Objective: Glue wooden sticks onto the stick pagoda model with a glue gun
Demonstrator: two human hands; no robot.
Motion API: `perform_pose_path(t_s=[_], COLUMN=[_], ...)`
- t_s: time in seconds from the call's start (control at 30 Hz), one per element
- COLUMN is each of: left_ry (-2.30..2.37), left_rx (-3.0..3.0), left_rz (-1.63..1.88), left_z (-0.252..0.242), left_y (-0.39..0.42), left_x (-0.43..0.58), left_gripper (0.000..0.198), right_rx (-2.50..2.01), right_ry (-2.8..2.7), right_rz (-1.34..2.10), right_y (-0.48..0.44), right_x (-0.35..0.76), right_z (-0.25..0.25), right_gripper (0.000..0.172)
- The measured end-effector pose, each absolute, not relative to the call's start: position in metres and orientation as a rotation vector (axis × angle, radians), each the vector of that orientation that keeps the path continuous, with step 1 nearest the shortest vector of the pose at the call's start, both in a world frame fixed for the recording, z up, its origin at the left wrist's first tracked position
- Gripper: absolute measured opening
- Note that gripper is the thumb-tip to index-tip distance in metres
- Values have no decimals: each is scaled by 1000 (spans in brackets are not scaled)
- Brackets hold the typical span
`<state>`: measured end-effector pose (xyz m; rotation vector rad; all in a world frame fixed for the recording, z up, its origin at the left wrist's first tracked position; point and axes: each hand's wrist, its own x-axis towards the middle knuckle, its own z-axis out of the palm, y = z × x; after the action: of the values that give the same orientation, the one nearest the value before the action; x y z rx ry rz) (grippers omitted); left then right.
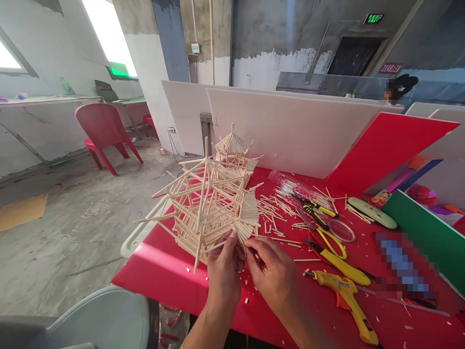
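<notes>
A pavilion model made of thin wooden sticks (pixel 207 208) stands on the red tabletop (pixel 163 283), its upper frame open and its floor lined with sticks. My left hand (pixel 225 259) is closed at the model's near right corner, thumb on top of a small slatted panel (pixel 242 230). Close beside it my right hand (pixel 271 261) pinches at the panel's edge. Whatever lies between its fingertips is too small to make out. Behind stands a finished-looking stick pavilion with a pointed roof (pixel 233 144).
Loose sticks (pixel 271 211) are scattered to the right. Beyond them lie pliers (pixel 317 211), yellow-handled scissors (pixel 332 242), a yellow-handled cutting tool (pixel 341 264) and a yellow glue gun (pixel 345 295). White boards (pixel 290 131) stand behind the table. A grey bin (pixel 101 320) is at lower left.
</notes>
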<state>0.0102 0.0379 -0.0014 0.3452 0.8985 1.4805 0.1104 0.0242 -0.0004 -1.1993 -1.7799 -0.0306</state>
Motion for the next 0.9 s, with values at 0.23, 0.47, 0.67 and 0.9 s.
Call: perform_pose_path(t_s=[0.23, 0.47, 0.67, 0.9], left_ry=[940, 949, 904, 911], left_rx=[365, 385, 317, 291], left_rz=[1471, 1472, 1502, 1504], left_z=[0, 0, 0, 2], left_y=[38, 38, 38, 39], left_x=[10, 10, 11, 11], left_gripper=[26, 25, 25, 29], right_rx=[-1172, -1170, -1170, -1201], right_ry=[-1777, -1775, -1774, -1770], right_rz=[4, 28, -30, -151], right_y=[23, 22, 23, 26], right_x=[113, 114, 111, 108], right_z=[2, 0, -1, 0], right_gripper=[10, 11, 10, 9])
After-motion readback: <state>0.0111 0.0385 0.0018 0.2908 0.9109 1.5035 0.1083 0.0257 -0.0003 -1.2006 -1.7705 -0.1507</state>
